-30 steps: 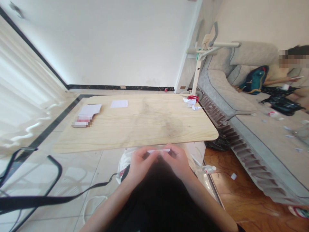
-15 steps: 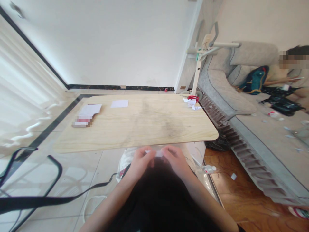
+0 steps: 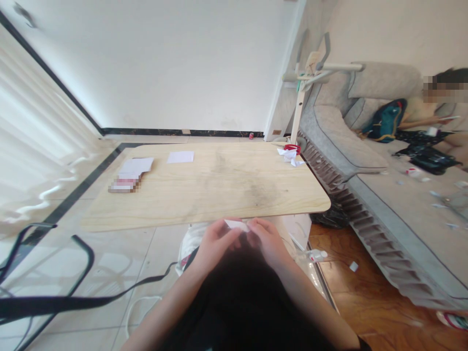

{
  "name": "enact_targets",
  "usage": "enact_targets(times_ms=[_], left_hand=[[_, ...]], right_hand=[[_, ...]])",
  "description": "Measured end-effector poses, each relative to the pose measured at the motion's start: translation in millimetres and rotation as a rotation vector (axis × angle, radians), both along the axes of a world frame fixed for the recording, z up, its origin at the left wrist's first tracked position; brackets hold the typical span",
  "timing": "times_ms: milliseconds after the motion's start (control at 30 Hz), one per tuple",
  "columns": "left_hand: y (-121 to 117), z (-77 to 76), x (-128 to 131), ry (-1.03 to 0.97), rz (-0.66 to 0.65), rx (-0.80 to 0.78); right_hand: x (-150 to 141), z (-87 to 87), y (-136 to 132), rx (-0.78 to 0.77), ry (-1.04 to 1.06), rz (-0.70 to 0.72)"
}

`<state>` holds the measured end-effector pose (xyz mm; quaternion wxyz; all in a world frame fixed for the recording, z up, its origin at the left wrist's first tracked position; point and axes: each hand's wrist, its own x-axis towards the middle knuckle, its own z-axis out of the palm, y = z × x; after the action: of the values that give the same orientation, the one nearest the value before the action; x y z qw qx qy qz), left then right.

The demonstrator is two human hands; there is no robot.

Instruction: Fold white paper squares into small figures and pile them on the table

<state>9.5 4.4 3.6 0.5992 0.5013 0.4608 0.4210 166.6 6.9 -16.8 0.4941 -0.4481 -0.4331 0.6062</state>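
A small folded piece of white paper (image 3: 237, 225) is held between my two hands, just below the table's near edge. My left hand (image 3: 220, 242) pinches its left side with thumb and fingers. On its right side, my right hand (image 3: 265, 240) grips it with closed fingers. The lower part of the paper is hidden behind my fingers. At the table's far right lie folded white paper shapes (image 3: 288, 156) beside red-handled scissors (image 3: 292, 148). A flat white sheet (image 3: 181, 157) rests at the far left.
The pale wooden table (image 3: 175, 195) carries a stack of paper (image 3: 136, 166) on its left. A grey sofa (image 3: 340, 141) with a seated person (image 3: 417, 109) stands to the right. A plastic bottle (image 3: 317, 255) is low on the right; a black strap (image 3: 91, 303) crosses the lower left.
The paper between my hands has turned, so a pointed white flap now shows above my left thumb. My hands have drawn slightly closer together. The things on the table have stayed put.
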Motion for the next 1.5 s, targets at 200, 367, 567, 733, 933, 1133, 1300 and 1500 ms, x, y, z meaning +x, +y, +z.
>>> enact_targets(times_ms=[200, 367, 567, 733, 933, 1133, 1300, 1500], left_hand=[[0.0, -0.8, -2.4, 0.119, 0.035, 0.063], [-0.7, -2.7, -4.1, 0.255, 0.11, 0.18], [-2.9, -7.9, -5.8, 0.202, 0.084, 0.151], [-3.0, -5.4, -4.6, 0.104, 0.058, 0.136], [-1.2, 0.6, 1.2, 0.073, 0.113, 0.082], [-2.4, 3.8, 2.0, 0.056, 0.128, 0.051], [-2.4, 4.0, 2.8, 0.042, 0.113, 0.053], [-1.7, -3.0, 3.3, 0.025, 0.124, 0.046]], right_hand=[[2.2, 3.3, 0.3, 0.07, -0.11, -0.038], [2.8, 4.5, -2.7, 0.145, -0.09, -0.036], [0.8, 2.4, -6.6, 0.286, -0.201, -0.092], [3.4, -0.1, -6.8, 0.371, -0.358, -0.134], [0.8, -1.7, -7.4, 0.493, -0.439, -0.096], [0.3, 2.9, -9.4, 0.497, -0.431, -0.057], [0.9, 2.6, -9.1, 0.444, -0.409, -0.071], [-1.3, 2.0, -8.9, 0.488, -0.461, -0.074]])
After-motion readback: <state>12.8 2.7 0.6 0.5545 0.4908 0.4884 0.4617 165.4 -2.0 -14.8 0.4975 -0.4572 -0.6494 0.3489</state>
